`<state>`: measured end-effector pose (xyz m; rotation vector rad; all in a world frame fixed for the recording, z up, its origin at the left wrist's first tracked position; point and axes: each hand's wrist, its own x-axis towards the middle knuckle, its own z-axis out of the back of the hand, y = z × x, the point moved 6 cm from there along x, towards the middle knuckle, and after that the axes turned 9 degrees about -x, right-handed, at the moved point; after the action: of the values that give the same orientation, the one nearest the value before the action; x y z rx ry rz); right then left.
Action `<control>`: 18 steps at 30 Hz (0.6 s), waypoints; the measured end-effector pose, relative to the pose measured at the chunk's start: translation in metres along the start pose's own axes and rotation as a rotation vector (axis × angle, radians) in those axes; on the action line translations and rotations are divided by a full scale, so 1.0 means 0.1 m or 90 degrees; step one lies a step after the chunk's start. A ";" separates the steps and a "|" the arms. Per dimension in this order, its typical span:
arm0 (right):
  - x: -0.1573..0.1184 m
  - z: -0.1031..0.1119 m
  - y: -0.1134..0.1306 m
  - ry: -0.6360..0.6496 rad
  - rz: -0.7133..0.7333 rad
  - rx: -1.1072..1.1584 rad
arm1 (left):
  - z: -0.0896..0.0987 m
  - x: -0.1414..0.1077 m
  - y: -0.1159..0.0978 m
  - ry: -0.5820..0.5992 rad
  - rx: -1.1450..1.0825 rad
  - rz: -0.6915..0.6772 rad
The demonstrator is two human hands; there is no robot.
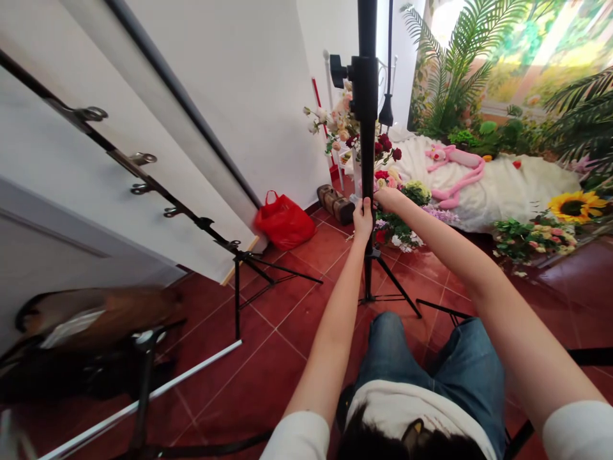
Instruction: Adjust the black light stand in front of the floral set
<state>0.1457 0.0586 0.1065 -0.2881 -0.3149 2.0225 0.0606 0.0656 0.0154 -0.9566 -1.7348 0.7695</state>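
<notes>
A black light stand (368, 147) rises upright in front of me, with a clamp knob (338, 71) on its collar. My left hand (363, 220) is closed on the stand's pole from the left, thumb pointing up. From the right, my right hand (389, 199) meets the pole at the same height. Its fingers are bent in against the pole, and what they pinch is hidden. Beside my left hand shows a small pale, see-through bit (355, 199) that I cannot make out. A black plug (385, 110) hangs on a cord right of the pole.
Another black stand (238, 291) with clips stands left, by a white panel. A red bag (286, 220) and a brown roll (335, 203) lie by the wall. Flowers and a bed (407, 150) with a pink plush toy (457, 160) are behind. A white tube (191, 377) crosses the tiles.
</notes>
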 end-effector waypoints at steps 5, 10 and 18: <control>0.17 0.07 0.00 0.032 0.029 -0.047 | 0.01 -0.02 -0.04 -0.008 0.014 -0.003; 0.20 0.11 -0.02 0.017 0.021 -0.053 | -0.01 -0.02 -0.04 0.009 0.009 -0.010; -0.15 -0.15 -0.26 -0.059 0.005 -0.001 | -0.01 -0.01 -0.03 -0.003 0.011 -0.002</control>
<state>0.1787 0.0583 0.1022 -0.1979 -0.3737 2.0466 0.0614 0.0635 0.0181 -0.9411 -1.7303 0.7845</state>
